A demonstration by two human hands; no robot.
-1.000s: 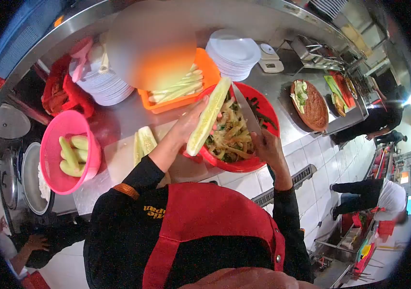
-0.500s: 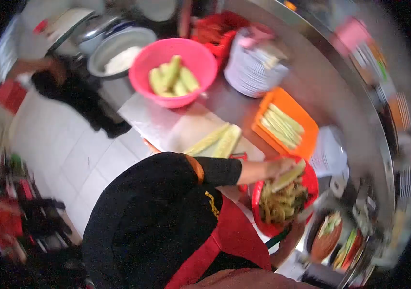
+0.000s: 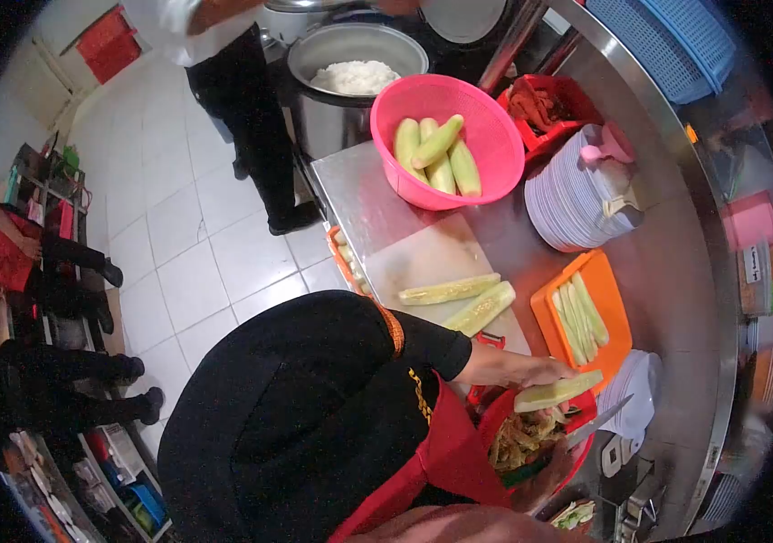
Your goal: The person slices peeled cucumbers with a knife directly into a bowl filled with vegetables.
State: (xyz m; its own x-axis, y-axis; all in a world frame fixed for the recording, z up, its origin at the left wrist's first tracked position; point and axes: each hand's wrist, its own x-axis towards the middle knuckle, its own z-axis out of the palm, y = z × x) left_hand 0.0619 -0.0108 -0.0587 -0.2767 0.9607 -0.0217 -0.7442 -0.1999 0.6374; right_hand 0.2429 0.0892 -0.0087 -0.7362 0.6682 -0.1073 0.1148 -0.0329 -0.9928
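Observation:
My left hand [image 3: 542, 371] grips a halved, peeled cucumber [image 3: 558, 391] at the upper edge of a red basin [image 3: 583, 460]. Peelings and soft scraps [image 3: 522, 441] fill much of that basin. Below, my right hand [image 3: 545, 481] is partly hidden and closed around a knife [image 3: 599, 422], its blade pointing up and right under the cucumber. Two long cucumber halves [image 3: 479, 308] lie on the white cutting board [image 3: 436, 253], near a red-handled peeler [image 3: 491, 340]. Beside the basin, an orange tray [image 3: 620, 330] contains several cucumber pieces.
A pink basket [image 3: 504, 136] of whole peeled cucumbers stands behind the board, next to a rice pot [image 3: 314, 122]. Stacked plates [image 3: 563, 204] and a red container [image 3: 583, 95] are at the back. Other people stand on the tiled floor [image 3: 183, 235] to the left.
The view has swung and sharpened, so the counter sits differently in frame. My left hand's cucumber half has come away from over the scraps to the basin's upper edge. The knife blade shows clearly now.

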